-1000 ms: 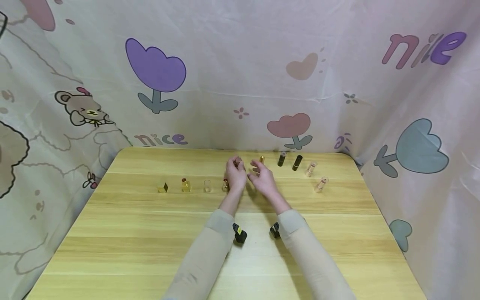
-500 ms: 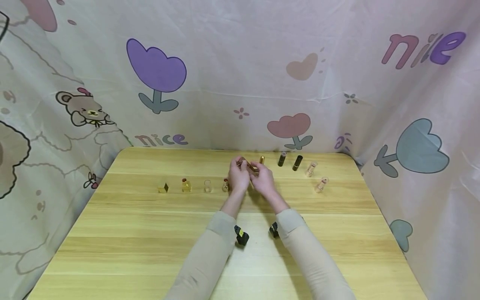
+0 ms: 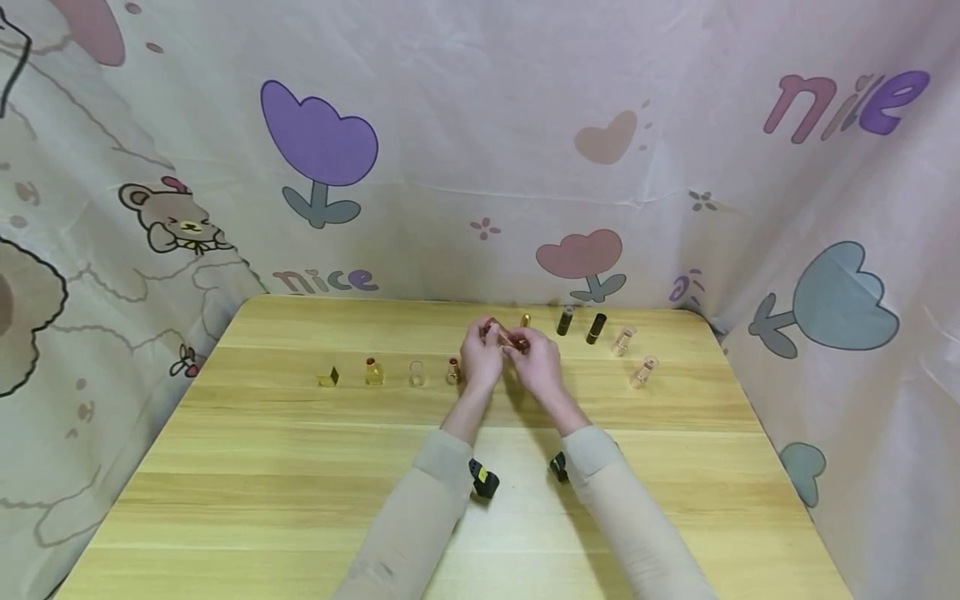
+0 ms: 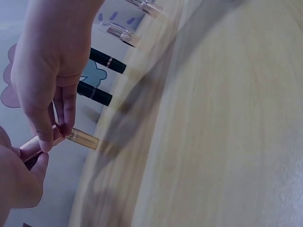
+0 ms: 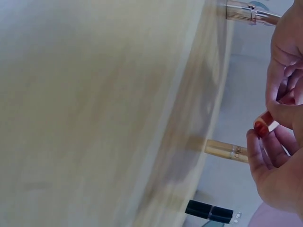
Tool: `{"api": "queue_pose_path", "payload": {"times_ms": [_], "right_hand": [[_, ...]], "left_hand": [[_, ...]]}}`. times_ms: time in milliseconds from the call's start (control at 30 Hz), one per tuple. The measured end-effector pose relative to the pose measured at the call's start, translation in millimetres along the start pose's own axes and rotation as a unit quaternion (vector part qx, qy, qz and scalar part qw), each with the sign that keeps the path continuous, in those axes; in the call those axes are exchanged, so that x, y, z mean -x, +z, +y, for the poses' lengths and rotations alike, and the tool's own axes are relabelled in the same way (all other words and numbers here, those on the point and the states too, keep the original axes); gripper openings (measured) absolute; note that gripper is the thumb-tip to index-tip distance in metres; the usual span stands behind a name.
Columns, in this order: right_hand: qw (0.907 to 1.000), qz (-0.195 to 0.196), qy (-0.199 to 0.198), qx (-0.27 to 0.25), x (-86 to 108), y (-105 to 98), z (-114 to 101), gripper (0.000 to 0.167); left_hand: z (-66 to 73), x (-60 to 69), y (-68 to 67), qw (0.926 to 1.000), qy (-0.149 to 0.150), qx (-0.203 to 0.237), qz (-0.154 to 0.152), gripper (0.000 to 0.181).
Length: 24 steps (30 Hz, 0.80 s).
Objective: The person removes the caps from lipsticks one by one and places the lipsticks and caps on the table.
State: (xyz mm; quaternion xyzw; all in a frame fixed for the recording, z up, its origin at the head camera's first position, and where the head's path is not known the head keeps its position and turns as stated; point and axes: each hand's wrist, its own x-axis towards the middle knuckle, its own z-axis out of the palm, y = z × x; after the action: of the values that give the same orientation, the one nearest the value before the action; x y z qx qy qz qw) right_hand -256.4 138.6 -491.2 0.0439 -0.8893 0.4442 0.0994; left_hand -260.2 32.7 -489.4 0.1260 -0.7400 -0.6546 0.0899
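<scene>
Fingers of the left hand pinch a rose-gold lipstick tube near the table's back edge. The right hand pinches its other end. In the left wrist view the tube slants between the left hand and the right hand. A red end shows on the tube in the right wrist view, between the left hand and right hand. Just beyond the hands stands a gold tube. Fingers partly hide the join.
Right of the hands stand two dark tubes and two clear-and-pink ones. A small red-topped tube, a clear piece, a yellow bottle and a gold piece are at left.
The right hand has moved left to meet the left hand and now pinches the rose-gold tube too; a second ago the hands were apart. The view has shifted slightly.
</scene>
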Motion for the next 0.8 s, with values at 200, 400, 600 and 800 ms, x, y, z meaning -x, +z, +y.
{"api": "queue_pose_path", "payload": {"times_ms": [200, 400, 600, 800], "right_hand": [[0.9999, 0.007, -0.015, 0.005, 5.0, -8.9, -3.6, 0.033], [0.9992, 0.016, -0.037, 0.004, 9.6, -16.0, -10.0, 0.031], [0.9981, 0.029, -0.053, 0.012, 12.7, -21.3, -17.1, 0.030], [0.9973, 0.031, -0.062, 0.024, 13.5, -23.3, -17.8, 0.028]], "left_hand": [[4.7, 5.8, -3.4, 0.9980, 0.022, 0.058, -0.013, 0.032], [12.9, 10.1, -7.4, 0.9924, 0.033, 0.115, -0.028, 0.031], [19.3, 13.1, -9.7, 0.9888, 0.038, 0.140, -0.036, 0.031], [20.8, 13.6, -14.3, 0.9860, 0.047, 0.157, -0.029, 0.030]]}}
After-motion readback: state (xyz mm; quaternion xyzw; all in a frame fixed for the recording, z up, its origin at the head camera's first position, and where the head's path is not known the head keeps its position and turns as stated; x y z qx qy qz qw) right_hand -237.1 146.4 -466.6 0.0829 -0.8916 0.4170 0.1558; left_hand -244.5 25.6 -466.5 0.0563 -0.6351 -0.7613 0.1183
